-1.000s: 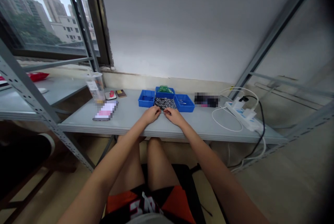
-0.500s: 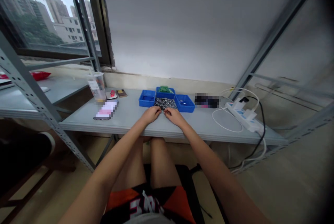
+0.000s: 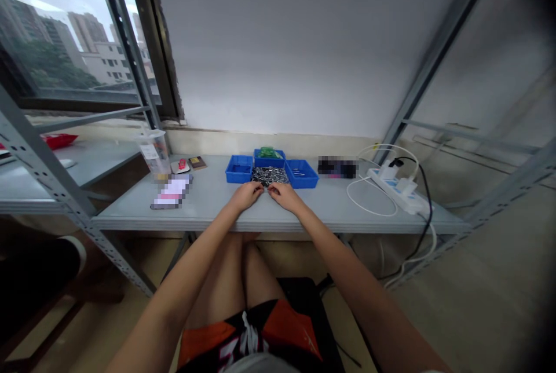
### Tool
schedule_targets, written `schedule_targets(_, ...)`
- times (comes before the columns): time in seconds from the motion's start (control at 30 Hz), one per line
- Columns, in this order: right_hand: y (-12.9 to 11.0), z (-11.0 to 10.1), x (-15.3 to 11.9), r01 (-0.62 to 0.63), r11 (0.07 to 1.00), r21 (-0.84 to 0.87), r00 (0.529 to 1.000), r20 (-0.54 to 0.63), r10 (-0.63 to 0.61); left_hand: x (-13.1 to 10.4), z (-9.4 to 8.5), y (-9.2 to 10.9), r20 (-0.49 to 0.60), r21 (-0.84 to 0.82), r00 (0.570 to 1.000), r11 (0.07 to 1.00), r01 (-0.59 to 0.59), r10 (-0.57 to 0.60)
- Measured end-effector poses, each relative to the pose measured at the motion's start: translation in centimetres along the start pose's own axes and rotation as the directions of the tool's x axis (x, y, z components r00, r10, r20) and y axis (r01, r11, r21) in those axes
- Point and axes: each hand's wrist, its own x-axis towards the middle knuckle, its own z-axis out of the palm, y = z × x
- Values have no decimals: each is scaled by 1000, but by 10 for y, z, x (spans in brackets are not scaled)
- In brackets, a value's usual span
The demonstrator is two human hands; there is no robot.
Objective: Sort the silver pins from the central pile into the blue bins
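Observation:
At the near edge of a pile of small black and silver metal pieces, my left hand and my right hand are almost touching. Both have their fingertips pinched together; whatever is between them is too small to make out. Three blue trays surround the pile. The left tray holds dark small items. Green pieces fill the back tray. In the right tray lie a few thin silvery pieces.
On the left of the grey tabletop are a phone, a clear plastic cup and a small brown box. To the right, a blurred dark item lies near a white power strip with looping cables.
The camera view has shifted slightly. My hands have drawn a little closer together at the pile's near edge, still pinched. My knees have come together. The trays stay in place.

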Motion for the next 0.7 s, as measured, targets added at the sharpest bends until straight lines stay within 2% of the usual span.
schedule_targets(0.3,-3,-4,-1,-6,1000,13,1000,15,6,1,-1,2,4,-3,1000,1000,22,-22)
schedule_targets(0.53,-1,-3,-1,-51,999,17,998,-40,51,-1,-2,3,-12,40,999,998,44,-43)
schedule_targets(0.7,-1,-3,0,-63,998,12,998,-31,63,-1,-3,5,-14,32,999,998,50,-50)
